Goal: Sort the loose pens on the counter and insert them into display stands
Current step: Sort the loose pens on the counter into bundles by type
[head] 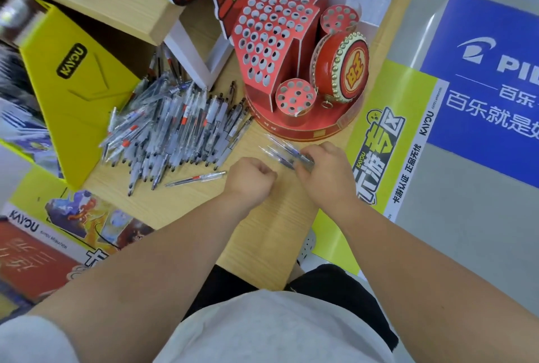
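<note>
Early stage: every visible hole in the red display stand (274, 41) looks empty. The big pen pile (175, 129) lies unsorted on the table (262, 216), left of the stand. Right hand (326, 170) has its fingers wrapped round a small pen bundle (284, 149) just in front of the stand. Left hand (250, 177) is curled into a fist, nothing visible in it.

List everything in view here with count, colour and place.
pen pile: many, grey with red or dark parts, counter left
loose pen: one, clear and red, near the pile
held pens: a few, bluish, in right hand
stand: one, red, counter back
box: one, yellow, left
counter: one, light wood, centre
sign: one, blue, right
left hand: one, curled, nothing seen inside
right hand: one, grips held pens
</note>
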